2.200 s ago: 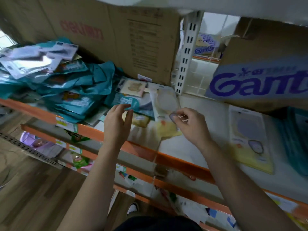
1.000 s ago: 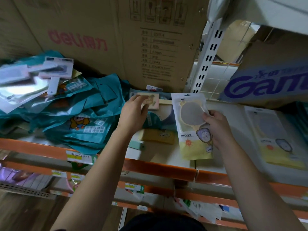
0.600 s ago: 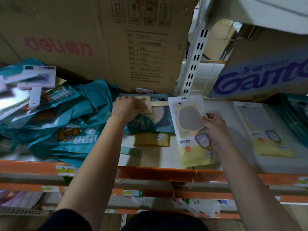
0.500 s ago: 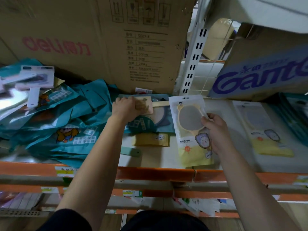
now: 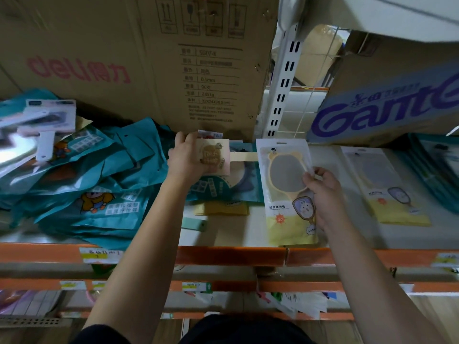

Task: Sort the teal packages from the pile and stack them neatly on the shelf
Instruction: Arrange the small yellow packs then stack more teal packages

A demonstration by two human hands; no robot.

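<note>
One wide-angle camera, worn on the person's head, looks forward and down onto the shelf (image 5: 231, 255) from near. The left hand (image 5: 188, 160) and right hand (image 5: 323, 192) reach in from the frame's bottom edge.

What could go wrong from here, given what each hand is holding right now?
1. Neither hand holds teal: the left hand grips a pink paddle-shaped item and the right hand pinches a yellow mirror package, so these may end up mixed into the stack.
2. The teal pile lies loose and reaches the shelf's orange front edge; a nudge might tip packages off.
3. The yellow mirror package's bottom also appears close to that edge and could slip.
</note>
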